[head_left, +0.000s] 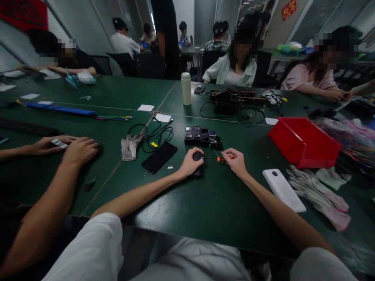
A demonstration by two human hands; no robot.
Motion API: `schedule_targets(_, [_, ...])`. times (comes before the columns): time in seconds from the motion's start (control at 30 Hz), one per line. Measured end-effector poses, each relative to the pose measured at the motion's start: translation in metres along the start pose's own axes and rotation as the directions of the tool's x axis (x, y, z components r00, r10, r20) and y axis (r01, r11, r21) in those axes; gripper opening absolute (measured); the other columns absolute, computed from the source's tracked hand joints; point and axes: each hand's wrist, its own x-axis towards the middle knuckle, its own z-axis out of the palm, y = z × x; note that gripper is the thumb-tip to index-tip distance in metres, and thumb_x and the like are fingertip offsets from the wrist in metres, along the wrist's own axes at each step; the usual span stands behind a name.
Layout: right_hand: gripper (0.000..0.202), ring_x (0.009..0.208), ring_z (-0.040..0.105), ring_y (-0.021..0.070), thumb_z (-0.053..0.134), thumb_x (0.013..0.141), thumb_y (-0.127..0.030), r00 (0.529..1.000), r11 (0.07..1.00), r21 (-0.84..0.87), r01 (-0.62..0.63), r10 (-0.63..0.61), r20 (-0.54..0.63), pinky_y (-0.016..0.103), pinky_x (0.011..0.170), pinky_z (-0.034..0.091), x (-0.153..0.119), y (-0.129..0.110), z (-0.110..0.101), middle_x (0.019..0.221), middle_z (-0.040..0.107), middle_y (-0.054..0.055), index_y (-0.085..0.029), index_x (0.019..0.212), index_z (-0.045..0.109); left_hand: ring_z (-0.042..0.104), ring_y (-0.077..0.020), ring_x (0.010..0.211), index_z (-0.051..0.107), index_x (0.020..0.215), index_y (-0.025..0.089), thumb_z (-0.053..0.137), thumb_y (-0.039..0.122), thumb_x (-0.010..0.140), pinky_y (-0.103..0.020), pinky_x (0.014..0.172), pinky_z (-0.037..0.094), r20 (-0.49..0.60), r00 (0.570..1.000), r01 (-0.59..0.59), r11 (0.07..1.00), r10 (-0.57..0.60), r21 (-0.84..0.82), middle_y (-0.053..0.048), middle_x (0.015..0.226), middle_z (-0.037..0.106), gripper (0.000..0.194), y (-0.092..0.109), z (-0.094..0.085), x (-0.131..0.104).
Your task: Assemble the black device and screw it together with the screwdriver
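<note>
My left hand (190, 163) is closed around a small dark part with a rounded top (198, 156), held just above the green table. Another black piece (197, 172) shows under that hand; whether the two are joined I cannot tell. In my right hand (236, 163) the fingers pinch a screwdriver (220, 159) with an orange handle. Its thin shaft points left toward the dark part, and whether the tip touches it is too small to see. Just beyond my hands stands a row of small black box-shaped devices (197, 134), some with labels or screens.
A black phone (159, 157), a grey glove (130, 147) and cables lie left. A red bin (303, 144), a white phone-shaped slab (283, 190) and gloves (319, 195) are right. A pale bottle (186, 89) stands beyond. A co-worker's hands (74, 150) work at left.
</note>
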Motion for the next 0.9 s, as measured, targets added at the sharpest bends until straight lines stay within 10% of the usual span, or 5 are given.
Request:
schedule_targets(0.33, [0.039, 0.051, 0.055, 0.0147, 0.049, 0.085, -0.056, 0.983, 0.924, 0.338, -0.178, 0.182, 0.018, 0.025, 0.043, 0.039, 0.006, 0.012, 0.001, 0.062, 0.059, 0.003, -0.019, 0.079, 0.059, 0.055, -0.0187, 0.095, 0.062, 0.098, 0.020, 0.060, 0.018, 0.075, -0.033, 0.091, 0.043, 0.035, 0.999, -0.002, 1.000, 0.002, -0.011, -0.003, 0.100, 0.060, 0.023, 0.000, -0.003, 0.004])
schedule_targets(0.5, [0.041, 0.038, 0.034, 0.0088, 0.054, 0.083, -0.058, 0.979, 0.962, 0.180, -0.204, 0.195, 0.062, 0.024, 0.037, 0.023, 0.008, 0.014, -0.006, 0.048, 0.037, -0.005, -0.021, 0.066, 0.050, 0.056, -0.0182, 0.097, 0.061, 0.099, 0.020, 0.059, 0.018, 0.077, -0.032, 0.092, 0.042, 0.023, 1.000, 0.005, 1.000, -0.005, -0.002, -0.003, 0.102, 0.060, 0.023, -0.002, -0.003, 0.006])
schedule_targets(0.9, [0.032, 0.045, 0.045, 0.0118, 0.063, 0.080, -0.052, 0.987, 0.977, 0.146, -0.157, 0.159, -0.005, 0.025, 0.045, 0.035, 0.008, 0.014, -0.007, 0.054, 0.053, -0.002, -0.022, 0.074, 0.055, 0.056, -0.0186, 0.098, 0.061, 0.099, 0.021, 0.059, 0.017, 0.077, -0.033, 0.092, 0.042, 0.033, 0.999, 0.003, 1.000, -0.004, 0.021, -0.003, 0.102, 0.060, 0.023, 0.000, -0.003, 0.009])
